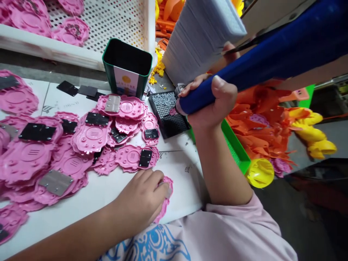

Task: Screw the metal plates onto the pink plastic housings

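My right hand point(213, 105) is wrapped round a thick blue electric screwdriver point(252, 69), thumb on the near side. Its tip points down at a black screw tray point(174, 125) with a perforated surface and small silver screws at its far end. Behind the screwdriver a fingertip point(228, 49) shows; whose it is I cannot tell. My left hand point(145, 194) presses a pink plastic part point(164, 208) onto the white table, fingers closed over it. A grey metal plate point(169, 189) on that part is mostly hidden by the fingers.
Piled pink parts point(94, 134) with black or grey plates cover the left. Behind them stand a dark green bin point(127, 78) and a white perforated crate point(67, 50). Loose black plates point(67, 88) lie nearby. Rightward are a green tray point(236, 152), orange parts point(261, 127) and a yellow cup-shaped part point(260, 173).
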Demonstrator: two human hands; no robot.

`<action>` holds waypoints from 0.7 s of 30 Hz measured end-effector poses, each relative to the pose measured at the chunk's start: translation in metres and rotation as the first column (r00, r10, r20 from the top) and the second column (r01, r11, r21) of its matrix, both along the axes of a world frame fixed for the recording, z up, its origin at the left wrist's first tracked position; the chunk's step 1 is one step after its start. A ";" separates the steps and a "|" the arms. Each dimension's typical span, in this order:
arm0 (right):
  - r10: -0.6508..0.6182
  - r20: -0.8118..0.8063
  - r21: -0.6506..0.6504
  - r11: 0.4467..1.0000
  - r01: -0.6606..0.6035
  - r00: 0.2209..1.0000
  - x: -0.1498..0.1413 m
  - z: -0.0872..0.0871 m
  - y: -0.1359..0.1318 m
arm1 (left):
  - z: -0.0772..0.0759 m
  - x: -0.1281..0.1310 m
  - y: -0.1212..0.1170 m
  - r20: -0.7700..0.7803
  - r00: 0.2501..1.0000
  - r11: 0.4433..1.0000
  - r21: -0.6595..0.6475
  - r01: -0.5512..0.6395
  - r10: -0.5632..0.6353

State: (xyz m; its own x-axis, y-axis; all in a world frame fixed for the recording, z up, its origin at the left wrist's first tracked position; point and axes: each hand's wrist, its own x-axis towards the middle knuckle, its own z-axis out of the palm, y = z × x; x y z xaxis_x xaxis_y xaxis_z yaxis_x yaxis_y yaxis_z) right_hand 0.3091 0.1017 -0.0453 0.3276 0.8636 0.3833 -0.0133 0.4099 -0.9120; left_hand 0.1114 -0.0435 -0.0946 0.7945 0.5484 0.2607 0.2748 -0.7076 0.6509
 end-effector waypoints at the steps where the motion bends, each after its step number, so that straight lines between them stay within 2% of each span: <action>1: 0.003 -0.018 0.008 1.000 -0.003 1.000 -0.002 0.000 0.000 | -0.001 0.000 -0.001 -0.001 1.000 1.000 0.001 -0.008 0.008; 9: -0.039 -0.117 0.043 0.998 0.044 0.992 -0.011 0.002 0.002 | -0.002 0.001 -0.001 -0.027 0.999 0.999 0.014 -0.035 0.036; 17: 0.011 -0.081 0.016 1.000 -0.010 0.997 -0.007 -0.001 0.006 | 0.001 0.000 0.001 -0.033 0.999 1.000 0.008 -0.024 0.024; 21: -0.032 -0.115 0.004 0.999 0.032 0.993 -0.009 0.005 0.005 | 0.002 0.000 0.003 -0.043 0.999 0.999 0.033 -0.017 0.019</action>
